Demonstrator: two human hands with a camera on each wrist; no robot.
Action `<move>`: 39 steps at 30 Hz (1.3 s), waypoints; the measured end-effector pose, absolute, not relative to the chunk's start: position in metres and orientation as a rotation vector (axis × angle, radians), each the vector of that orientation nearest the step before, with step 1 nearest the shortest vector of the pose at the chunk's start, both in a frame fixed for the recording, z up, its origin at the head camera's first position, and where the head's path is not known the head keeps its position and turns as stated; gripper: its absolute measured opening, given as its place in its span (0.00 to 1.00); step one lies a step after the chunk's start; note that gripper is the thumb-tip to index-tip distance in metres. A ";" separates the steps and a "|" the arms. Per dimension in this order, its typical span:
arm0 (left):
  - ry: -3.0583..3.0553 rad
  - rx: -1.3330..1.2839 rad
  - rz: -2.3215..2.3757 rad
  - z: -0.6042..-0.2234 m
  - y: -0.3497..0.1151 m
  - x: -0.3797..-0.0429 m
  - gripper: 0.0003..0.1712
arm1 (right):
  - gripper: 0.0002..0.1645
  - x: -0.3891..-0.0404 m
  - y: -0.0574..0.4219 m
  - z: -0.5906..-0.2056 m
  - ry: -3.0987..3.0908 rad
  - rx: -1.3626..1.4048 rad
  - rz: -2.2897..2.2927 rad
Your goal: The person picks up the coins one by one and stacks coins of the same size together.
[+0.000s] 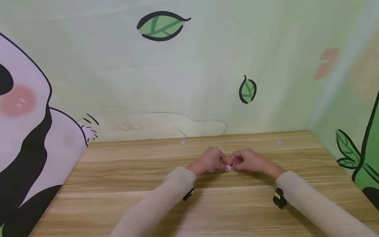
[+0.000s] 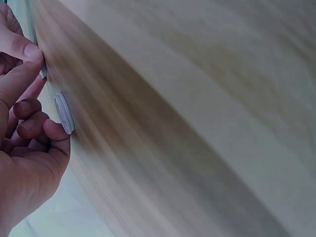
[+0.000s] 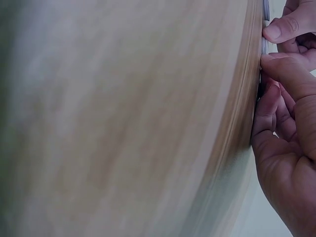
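Observation:
Both hands meet over the wooden table (image 1: 124, 200). My left hand (image 1: 211, 159) pinches one edge of a small, round white disc (image 1: 228, 168) between thumb and fingertips. From the opposite side, my right hand (image 1: 250, 160) pinches the same disc, its other fingers curled in. A second white disc (image 2: 64, 113) lies by the curled little finger of the left hand in the left wrist view; the head view shows it partly covered by that hand. In the right wrist view the thumbs sit close together at the disc, and the fingers hide much of it.
Toward the table's back edge lie two more white discs, one at left (image 1: 183, 142) and one at right (image 1: 279, 142). Behind stands a pale green printed backdrop (image 1: 189, 82) with leaves and a panda. Each sleeve has a small black device near the wrist.

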State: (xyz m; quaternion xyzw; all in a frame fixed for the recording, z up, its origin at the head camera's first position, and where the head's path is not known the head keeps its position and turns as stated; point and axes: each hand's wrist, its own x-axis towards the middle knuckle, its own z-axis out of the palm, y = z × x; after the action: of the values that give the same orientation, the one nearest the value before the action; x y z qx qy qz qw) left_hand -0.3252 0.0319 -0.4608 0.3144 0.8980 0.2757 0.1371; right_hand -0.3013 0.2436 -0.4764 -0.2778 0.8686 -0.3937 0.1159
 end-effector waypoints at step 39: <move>2.531 0.740 0.984 -0.462 0.028 -0.324 0.08 | 0.22 -0.307 0.390 -0.452 3.048 -0.254 -1.008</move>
State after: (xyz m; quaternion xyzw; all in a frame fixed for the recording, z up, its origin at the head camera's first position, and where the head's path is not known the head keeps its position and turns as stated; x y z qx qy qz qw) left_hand -0.3242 0.0278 -0.4621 0.2596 0.8873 0.3448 0.1627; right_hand -0.3067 0.3899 -0.4517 -0.0789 0.9458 -0.3127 -0.0394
